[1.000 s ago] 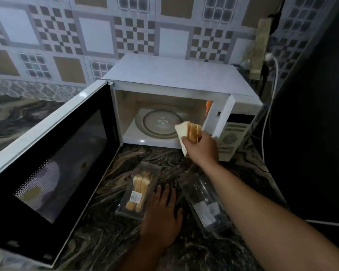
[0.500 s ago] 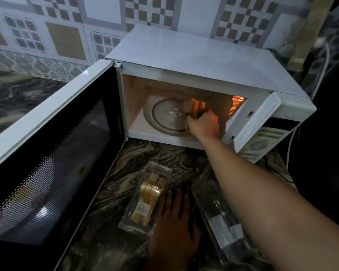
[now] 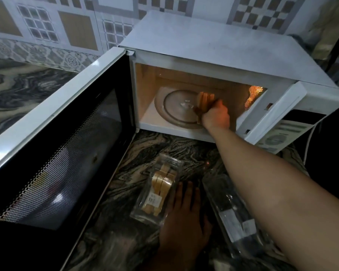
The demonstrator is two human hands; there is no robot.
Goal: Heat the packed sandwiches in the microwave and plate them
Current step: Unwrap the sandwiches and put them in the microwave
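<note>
The white microwave (image 3: 213,45) stands at the back of the marble counter with its door (image 3: 57,153) swung wide open to the left and its inside lit. My right hand (image 3: 216,116) is inside the cavity and grips an unwrapped sandwich (image 3: 205,99) over the right side of the glass turntable (image 3: 176,108). My left hand (image 3: 186,222) lies flat on the counter, fingers straight, beside a packed sandwich (image 3: 160,190) in a clear plastic pack. To its right lies an empty clear pack (image 3: 233,214), partly hidden under my right forearm.
The open door takes up the whole left side of the counter (image 3: 164,153). The control panel (image 3: 278,137) is on the microwave's right. A white cable (image 3: 309,141) hangs at the far right. Patterned wall tiles (image 3: 67,26) run behind.
My right hand has carried the sandwich from in front of the microwave into the cavity, over the turntable. My left hand has stayed flat on the counter. The camera has moved closer.
</note>
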